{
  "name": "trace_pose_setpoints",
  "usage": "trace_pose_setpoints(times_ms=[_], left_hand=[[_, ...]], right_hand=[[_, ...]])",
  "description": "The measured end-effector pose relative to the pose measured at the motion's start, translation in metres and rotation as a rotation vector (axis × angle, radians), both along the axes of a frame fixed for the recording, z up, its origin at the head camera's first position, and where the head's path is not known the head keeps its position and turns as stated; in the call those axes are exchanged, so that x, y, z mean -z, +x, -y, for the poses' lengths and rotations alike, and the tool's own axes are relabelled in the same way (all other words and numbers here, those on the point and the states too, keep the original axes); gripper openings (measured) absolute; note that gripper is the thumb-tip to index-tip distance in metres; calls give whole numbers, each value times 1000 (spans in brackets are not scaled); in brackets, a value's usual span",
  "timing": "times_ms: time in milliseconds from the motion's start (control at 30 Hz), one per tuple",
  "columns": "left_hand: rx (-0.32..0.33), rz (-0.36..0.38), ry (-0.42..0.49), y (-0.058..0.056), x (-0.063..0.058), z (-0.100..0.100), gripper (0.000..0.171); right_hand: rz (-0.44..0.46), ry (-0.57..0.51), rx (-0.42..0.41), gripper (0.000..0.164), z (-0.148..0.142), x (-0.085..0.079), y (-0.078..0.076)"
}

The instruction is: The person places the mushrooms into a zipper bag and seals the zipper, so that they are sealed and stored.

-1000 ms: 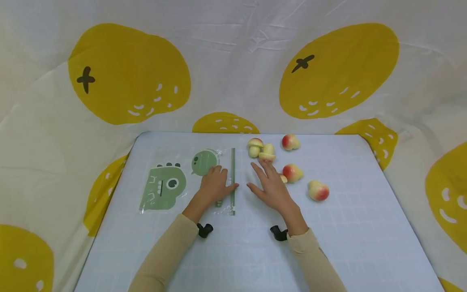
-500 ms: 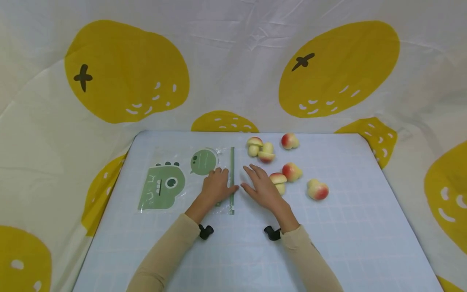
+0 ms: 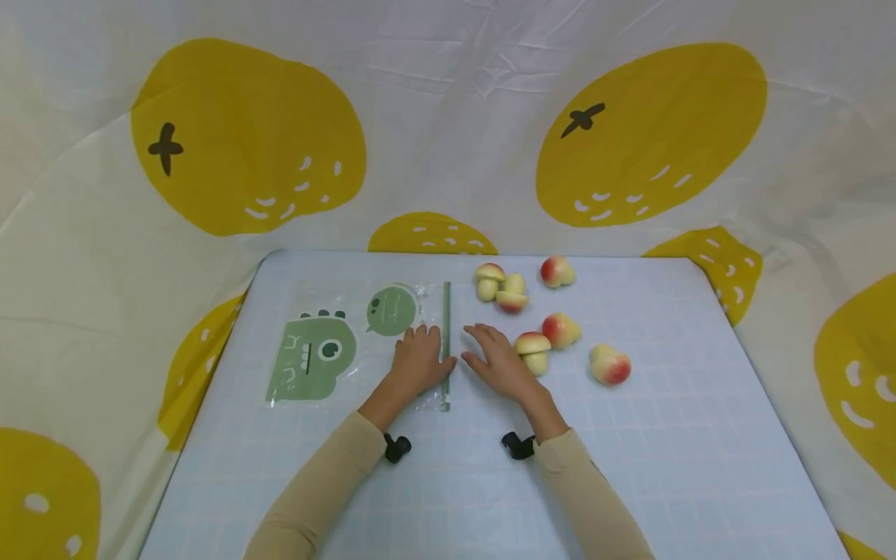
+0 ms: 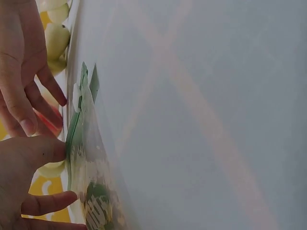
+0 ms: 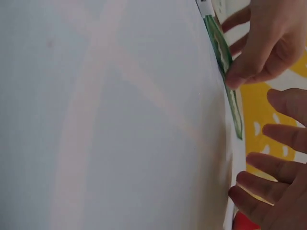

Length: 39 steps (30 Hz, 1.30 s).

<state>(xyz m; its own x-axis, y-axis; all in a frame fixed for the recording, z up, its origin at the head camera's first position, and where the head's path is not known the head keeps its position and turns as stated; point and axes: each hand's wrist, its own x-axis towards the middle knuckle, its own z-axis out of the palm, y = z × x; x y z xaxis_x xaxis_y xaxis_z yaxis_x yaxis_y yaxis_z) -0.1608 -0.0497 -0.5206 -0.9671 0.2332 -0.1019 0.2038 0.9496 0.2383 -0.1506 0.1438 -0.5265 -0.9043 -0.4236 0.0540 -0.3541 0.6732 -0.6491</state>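
Note:
A clear zip bag (image 3: 311, 365) with a green dinosaur print lies flat on the table, its green zip edge (image 3: 446, 311) toward the right. My left hand (image 3: 418, 362) rests on the bag beside that edge, fingers loosely spread. In the left wrist view its thumb (image 4: 50, 149) touches the zip strip, and the strip's two sides stand apart at one end. My right hand (image 3: 498, 364) is held just right of the zip edge, fingers extended and holding nothing. Close beside it lies a red-capped toy mushroom (image 3: 535, 354).
Two more toy mushrooms (image 3: 489, 281) lie farther back. Several rounded red-and-yellow pieces, among them one at the right (image 3: 610, 365), lie near them. A patterned cloth (image 3: 448, 140) hangs behind the pale blue table (image 3: 448, 505).
My right hand has moved left and slightly nearer, toward the zip edge, uncovering the nearest mushroom. My left hand has stayed on the bag, shifting slightly nearer.

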Motion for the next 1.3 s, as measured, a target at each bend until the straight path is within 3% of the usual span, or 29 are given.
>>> trace_pose_setpoints(times_ms=[267, 700, 933, 1033, 1133, 1300], left_hand=[[11, -33, 87, 1, 2, 6, 24], [15, -98, 135, 2, 4, 10, 18], [45, -145, 98, 5, 5, 12, 15], [80, -159, 84, 4, 5, 14, 22], [128, -159, 61, 3, 4, 15, 33], [162, -142, -26, 3, 2, 17, 30]], right_hand=[[-6, -3, -28, 44, 3, 3, -4], [-136, 185, -64, 34, 17, 6, -9], [-180, 289, -70, 32, 19, 6, -8], [-178, 308, -68, 33, 19, 5, -8], [-166, 317, -64, 35, 17, 4, -9], [-149, 332, -77, 36, 16, 4, -10]])
